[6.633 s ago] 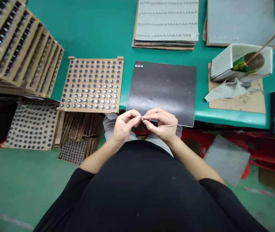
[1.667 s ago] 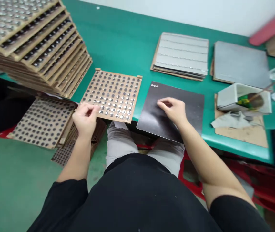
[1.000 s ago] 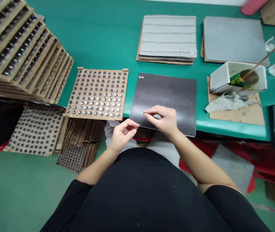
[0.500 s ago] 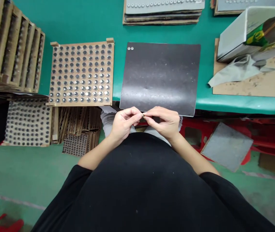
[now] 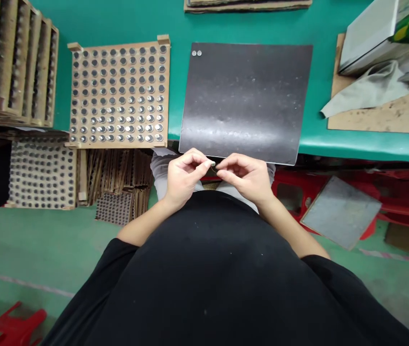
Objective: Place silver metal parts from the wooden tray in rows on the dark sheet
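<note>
My left hand [image 5: 186, 174] pinches a small shiny metal piece [image 5: 213, 164] between thumb and forefinger, just off the near edge of a dark flat board [image 5: 244, 103]. My right hand [image 5: 246, 177] is close beside it, thumb and fingers drawn together. A thin curved thing [image 5: 214, 169] shows by its fingertips; what the right hand holds, if anything, is too small to make out. Two small round silvery pieces [image 5: 196, 53] lie at the board's far left corner. Left of the board, a wooden peg tray [image 5: 118, 144] carries rows of dark round discs, several with silvery pieces on them.
More wooden trays [image 5: 20, 62] are stacked at the far left. Another disc-filled tray [image 5: 42, 173] leans below the green table [image 5: 125, 19]. At right, a white box [image 5: 366, 38] and a grey cloth [image 5: 373, 91] rest on a brown board [image 5: 380, 120]. Red stools [image 5: 291, 185] stand below.
My right fingertips have drawn slightly away from the metal piece, which stays in my left hand. The camera view has shifted, so the tabletop sits higher in the picture.
</note>
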`<action>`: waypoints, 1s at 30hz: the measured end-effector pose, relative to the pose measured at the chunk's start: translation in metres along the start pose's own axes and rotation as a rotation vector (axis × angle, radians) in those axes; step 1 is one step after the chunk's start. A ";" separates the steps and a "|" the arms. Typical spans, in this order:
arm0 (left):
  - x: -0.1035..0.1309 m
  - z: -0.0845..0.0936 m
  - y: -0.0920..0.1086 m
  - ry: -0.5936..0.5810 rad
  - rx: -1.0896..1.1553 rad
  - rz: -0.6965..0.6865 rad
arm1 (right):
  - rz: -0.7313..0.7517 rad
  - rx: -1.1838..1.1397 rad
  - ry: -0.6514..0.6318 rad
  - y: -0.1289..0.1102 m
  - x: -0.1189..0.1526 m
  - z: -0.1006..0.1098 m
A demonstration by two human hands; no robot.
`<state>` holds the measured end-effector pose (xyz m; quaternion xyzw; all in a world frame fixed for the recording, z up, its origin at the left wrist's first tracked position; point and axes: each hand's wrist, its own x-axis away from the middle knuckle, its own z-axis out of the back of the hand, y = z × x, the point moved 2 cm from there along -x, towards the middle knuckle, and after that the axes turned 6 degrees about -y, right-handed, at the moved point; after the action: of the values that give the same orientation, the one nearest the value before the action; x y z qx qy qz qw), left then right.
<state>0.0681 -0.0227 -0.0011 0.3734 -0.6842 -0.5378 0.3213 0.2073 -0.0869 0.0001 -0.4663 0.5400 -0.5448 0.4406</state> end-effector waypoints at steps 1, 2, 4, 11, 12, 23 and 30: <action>0.000 0.000 0.000 -0.008 -0.025 -0.023 | 0.007 0.031 -0.021 -0.004 -0.001 0.000; 0.000 0.000 0.000 -0.019 -0.046 -0.041 | 0.018 0.051 -0.025 -0.008 -0.001 -0.001; 0.001 0.001 0.001 -0.045 -0.075 -0.064 | 0.045 0.063 0.010 -0.014 -0.003 -0.002; 0.003 0.003 0.003 -0.085 -0.080 -0.043 | 0.115 0.223 0.190 -0.006 -0.006 -0.006; 0.003 0.003 0.002 -0.081 -0.074 -0.030 | 0.113 0.258 0.210 -0.005 -0.005 -0.007; 0.003 0.005 0.001 -0.081 -0.045 -0.018 | 0.193 0.278 0.081 -0.005 -0.002 0.001; 0.004 0.005 -0.002 -0.067 -0.001 0.012 | 0.393 0.524 0.150 -0.010 0.001 -0.003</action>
<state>0.0618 -0.0238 -0.0038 0.3508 -0.6967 -0.5483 0.3015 0.2040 -0.0872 0.0104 -0.1829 0.4921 -0.6025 0.6011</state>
